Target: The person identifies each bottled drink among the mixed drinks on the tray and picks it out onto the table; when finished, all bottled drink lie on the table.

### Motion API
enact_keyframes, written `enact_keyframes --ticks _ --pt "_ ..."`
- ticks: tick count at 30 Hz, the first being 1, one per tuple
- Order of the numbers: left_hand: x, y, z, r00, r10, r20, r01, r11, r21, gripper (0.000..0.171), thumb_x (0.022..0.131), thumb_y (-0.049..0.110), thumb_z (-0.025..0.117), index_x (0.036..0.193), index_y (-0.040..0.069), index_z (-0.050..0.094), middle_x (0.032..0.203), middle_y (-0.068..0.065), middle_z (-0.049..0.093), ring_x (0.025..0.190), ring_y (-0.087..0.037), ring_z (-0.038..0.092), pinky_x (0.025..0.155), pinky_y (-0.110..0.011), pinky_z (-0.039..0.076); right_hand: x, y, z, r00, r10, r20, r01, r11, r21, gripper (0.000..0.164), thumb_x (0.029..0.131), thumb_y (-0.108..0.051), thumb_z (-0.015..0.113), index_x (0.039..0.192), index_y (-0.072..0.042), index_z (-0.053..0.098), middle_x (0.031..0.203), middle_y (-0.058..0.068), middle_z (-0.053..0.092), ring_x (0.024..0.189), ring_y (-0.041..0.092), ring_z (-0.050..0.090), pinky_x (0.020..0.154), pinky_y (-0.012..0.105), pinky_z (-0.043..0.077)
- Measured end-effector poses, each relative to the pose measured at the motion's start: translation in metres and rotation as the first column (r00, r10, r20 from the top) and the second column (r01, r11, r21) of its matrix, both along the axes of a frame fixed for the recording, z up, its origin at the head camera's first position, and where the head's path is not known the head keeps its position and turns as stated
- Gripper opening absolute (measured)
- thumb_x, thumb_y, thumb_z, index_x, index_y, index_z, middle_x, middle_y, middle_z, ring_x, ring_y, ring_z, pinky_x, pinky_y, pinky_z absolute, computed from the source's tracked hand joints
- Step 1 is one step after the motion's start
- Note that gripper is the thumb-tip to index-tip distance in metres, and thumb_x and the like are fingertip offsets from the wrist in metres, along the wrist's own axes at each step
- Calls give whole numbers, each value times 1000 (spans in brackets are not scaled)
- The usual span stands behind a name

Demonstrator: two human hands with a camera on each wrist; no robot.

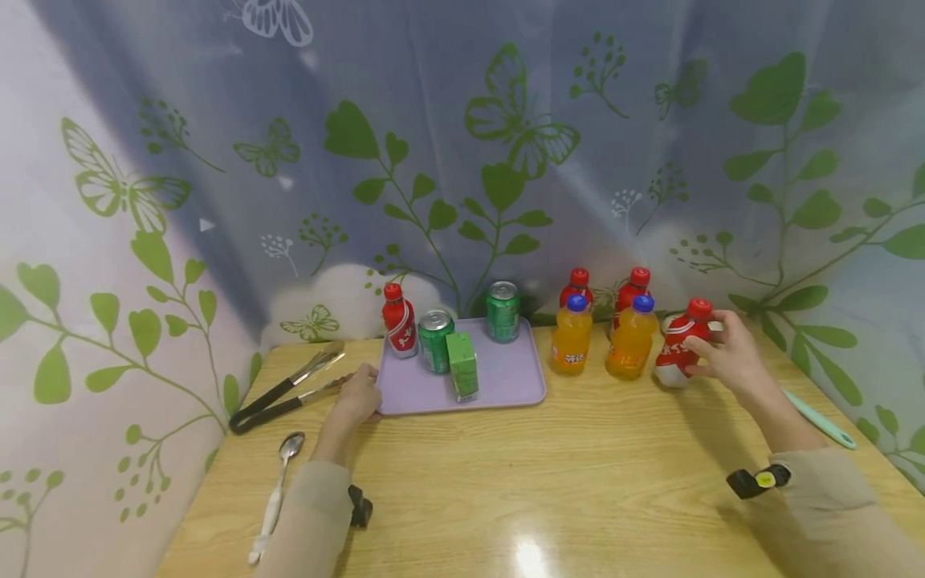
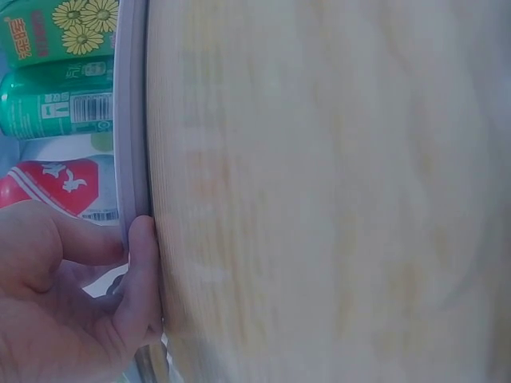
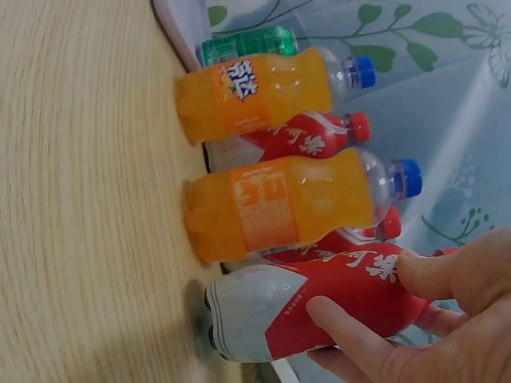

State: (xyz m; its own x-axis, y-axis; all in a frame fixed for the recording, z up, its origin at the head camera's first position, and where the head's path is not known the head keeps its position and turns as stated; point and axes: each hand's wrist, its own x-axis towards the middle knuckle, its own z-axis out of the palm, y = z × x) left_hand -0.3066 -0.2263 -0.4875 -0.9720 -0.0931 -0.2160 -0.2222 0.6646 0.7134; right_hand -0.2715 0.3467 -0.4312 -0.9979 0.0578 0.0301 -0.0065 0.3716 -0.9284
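My left hand point(image 1: 359, 395) pinches the front-left corner of the lilac tray point(image 1: 506, 392) between thumb and fingers; the tray's rim point(image 2: 132, 104) shows close up in the left wrist view. On that tray stand a red-and-white cola bottle point(image 1: 400, 323), two green cans point(image 1: 437, 343) and a green drink carton point(image 1: 463, 368). At the right, my right hand point(image 1: 735, 353) grips another red-and-white cola bottle point(image 1: 681, 347) round its upper half. This bottle leans slightly, its base point(image 3: 231, 315) close over the wooden table in the right wrist view.
Two orange soda bottles point(image 1: 572, 341) with blue caps stand right of the tray, two more cola bottles point(image 1: 639, 282) behind them. Black-handled tongs point(image 1: 267, 407) and a spoon point(image 1: 277, 494) lie at left, a mint-green handle point(image 1: 820, 419) at right. A patterned curtain point(image 1: 462, 160) borders the table.
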Motion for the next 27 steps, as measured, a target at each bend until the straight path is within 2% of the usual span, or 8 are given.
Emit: enact_keyframes --ticks 6,9,13,17,21,24,27 --pt "1 1 1 1000 13 8 -13 1000 16 51 95 -7 43 146 -3 44 154 -33 47 114 -45 65 60 -27 66 -4 3 -6 1000 -12 15 13 1000 -18 69 111 -13 45 161 8 2 159 49 21 143 62 34 83 32 69" --pt "2 2 2 1000 13 10 -13 1000 24 50 96 -7 42 146 -3 44 154 -34 47 114 -45 65 61 -28 66 -5 2 -6 1000 -18 4 18 1000 -9 66 111 -13 45 159 9 5 158 49 23 142 62 35 84 32 69" --pt "3 2 2 1000 4 7 -5 999 32 53 93 -8 42 145 -4 44 153 -35 47 112 -45 65 60 -27 66 -6 1 -5 1000 -23 -10 23 999 26 65 111 -13 45 159 11 8 154 50 27 139 62 38 81 30 69" --pt "4 2 2 1000 4 6 -4 999 39 56 89 -10 42 144 -3 44 154 -35 46 112 -44 65 60 -27 66 -6 2 -3 1000 -17 10 17 999 51 67 111 -14 44 160 10 6 155 50 26 140 62 38 84 32 69" --pt "3 2 2 1000 4 8 -4 999 46 54 90 -9 42 144 -3 44 156 -34 45 114 -43 64 61 -26 65 -7 2 -3 1000 -17 24 15 996 85 68 112 -15 43 161 10 4 156 50 26 142 61 37 78 22 65" --pt "2 2 1 1000 3 13 -4 999 44 54 91 -9 42 144 -3 44 156 -33 45 115 -43 64 61 -26 65 -7 3 -3 999 -25 22 22 993 118 67 112 -16 43 161 11 6 156 50 28 142 61 37 71 11 55" --pt "2 2 2 1000 3 13 -3 999 35 54 91 -8 42 145 -3 44 157 -32 45 116 -43 63 61 -26 66 -6 4 -2 999 -34 26 29 987 155 68 112 -18 43 161 11 7 157 49 28 143 61 37 72 15 54"
